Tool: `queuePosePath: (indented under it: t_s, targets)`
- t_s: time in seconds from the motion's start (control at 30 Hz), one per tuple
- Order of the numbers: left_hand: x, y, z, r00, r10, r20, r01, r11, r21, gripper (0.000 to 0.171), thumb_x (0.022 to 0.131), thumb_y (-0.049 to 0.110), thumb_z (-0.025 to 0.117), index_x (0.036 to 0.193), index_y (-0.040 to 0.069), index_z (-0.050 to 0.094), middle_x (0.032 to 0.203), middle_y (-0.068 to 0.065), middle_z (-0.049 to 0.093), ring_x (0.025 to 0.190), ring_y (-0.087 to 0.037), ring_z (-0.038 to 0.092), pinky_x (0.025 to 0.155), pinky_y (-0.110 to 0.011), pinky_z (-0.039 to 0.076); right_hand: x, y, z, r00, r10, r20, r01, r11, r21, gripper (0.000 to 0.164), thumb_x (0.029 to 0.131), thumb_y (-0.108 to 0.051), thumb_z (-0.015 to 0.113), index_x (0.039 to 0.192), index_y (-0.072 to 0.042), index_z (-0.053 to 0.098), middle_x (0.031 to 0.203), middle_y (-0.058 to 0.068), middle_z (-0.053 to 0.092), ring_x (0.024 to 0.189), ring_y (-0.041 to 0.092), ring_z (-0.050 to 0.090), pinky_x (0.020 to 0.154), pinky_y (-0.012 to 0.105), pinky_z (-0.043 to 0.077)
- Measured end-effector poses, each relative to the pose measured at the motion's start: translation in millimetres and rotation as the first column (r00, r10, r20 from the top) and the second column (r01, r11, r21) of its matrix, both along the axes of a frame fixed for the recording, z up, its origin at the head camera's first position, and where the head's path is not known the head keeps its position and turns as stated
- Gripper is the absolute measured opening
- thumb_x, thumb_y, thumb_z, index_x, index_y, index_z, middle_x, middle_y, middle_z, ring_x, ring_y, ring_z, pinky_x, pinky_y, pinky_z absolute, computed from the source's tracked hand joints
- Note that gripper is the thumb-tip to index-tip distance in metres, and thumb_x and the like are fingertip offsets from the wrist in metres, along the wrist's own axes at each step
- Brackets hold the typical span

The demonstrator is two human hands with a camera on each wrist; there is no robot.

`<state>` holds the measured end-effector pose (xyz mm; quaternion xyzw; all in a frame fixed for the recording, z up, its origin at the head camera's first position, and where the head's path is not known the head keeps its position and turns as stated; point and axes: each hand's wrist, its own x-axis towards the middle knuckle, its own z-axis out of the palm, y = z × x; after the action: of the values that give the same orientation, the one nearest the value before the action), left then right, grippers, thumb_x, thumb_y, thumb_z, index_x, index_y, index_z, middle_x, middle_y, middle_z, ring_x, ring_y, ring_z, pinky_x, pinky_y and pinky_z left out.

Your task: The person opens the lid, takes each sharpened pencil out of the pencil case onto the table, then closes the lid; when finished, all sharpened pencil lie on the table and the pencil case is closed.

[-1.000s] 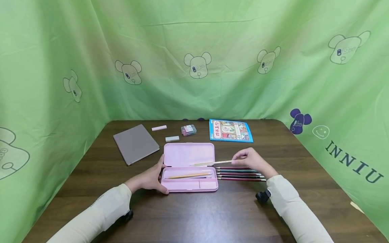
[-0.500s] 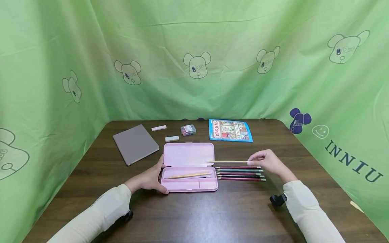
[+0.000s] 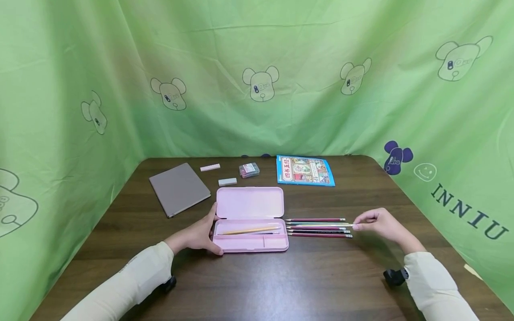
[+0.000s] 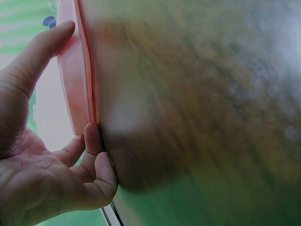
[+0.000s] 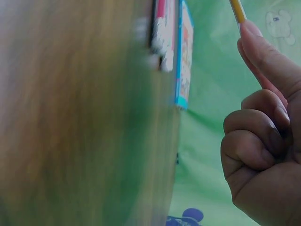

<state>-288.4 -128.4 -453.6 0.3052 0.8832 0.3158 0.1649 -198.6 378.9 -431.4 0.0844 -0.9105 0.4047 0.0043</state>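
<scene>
A pink pencil case (image 3: 250,203) lies open on the table, its lid folded back. My left hand (image 3: 196,234) holds its left end, thumb at the front corner and fingers behind, as the left wrist view also shows. In the case's back compartment lie a yellow pencil (image 3: 249,232) and a thinner pencil beside it. My right hand (image 3: 373,224) pinches the end of another yellow pencil (image 5: 238,10) between thumb and index finger, the other fingers curled in. That pencil points left, over a row of dark red, green and black pencils (image 3: 321,235) right of the case.
A grey notebook (image 3: 180,189) lies left of the case. Behind the case are a pink-white bar (image 3: 210,167), a white eraser (image 3: 227,182) and a small clear box (image 3: 249,170). A blue-edged picture book (image 3: 305,170) lies at the back right. Green cloth (image 3: 257,125) surrounds the table.
My right hand has moved right and nearer to me, drawing the yellow pencil off the lid and over the row of pencils. My left hand has stayed on the case.
</scene>
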Motion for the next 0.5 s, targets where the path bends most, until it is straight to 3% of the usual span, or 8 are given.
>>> queuePosePath:
  t_s: [0.17, 0.5]
  targets:
    - [0.9, 0.1, 1.4, 1.0, -0.01, -0.019, 0.01, 1.0, 0.017, 0.135, 0.059, 0.028, 0.087, 0.142, -0.009, -0.013, 0.133, -0.025, 0.04, 0.1, -0.026, 0.053, 0.088, -0.04, 0.043, 1.6, 2.5, -4.0, 0.998, 0.049, 0.038, -0.049, 0.999, 0.016, 0.017, 0.077, -0.013, 0.073, 0.082, 0.003, 0.07, 0.069, -0.008, 0.069, 0.062, -0.003, 0.055, 0.057, 0.023, 0.046]
    - [1.7, 0.3, -0.3, 0.999, -0.02, -0.038, 0.02, 1.0, 0.004, 0.134, 0.059, 0.029, 0.087, 0.141, -0.01, -0.012, 0.132, -0.024, 0.042, 0.097, -0.023, 0.053, 0.088, -0.038, 0.042, -7.1, -5.3, -15.2, 0.995, 0.088, 0.043, -0.094, 0.984, 0.148, 0.016, 0.074, -0.021, 0.076, 0.078, -0.006, 0.073, 0.075, -0.001, 0.071, 0.067, -0.004, 0.054, 0.062, 0.021, 0.044]
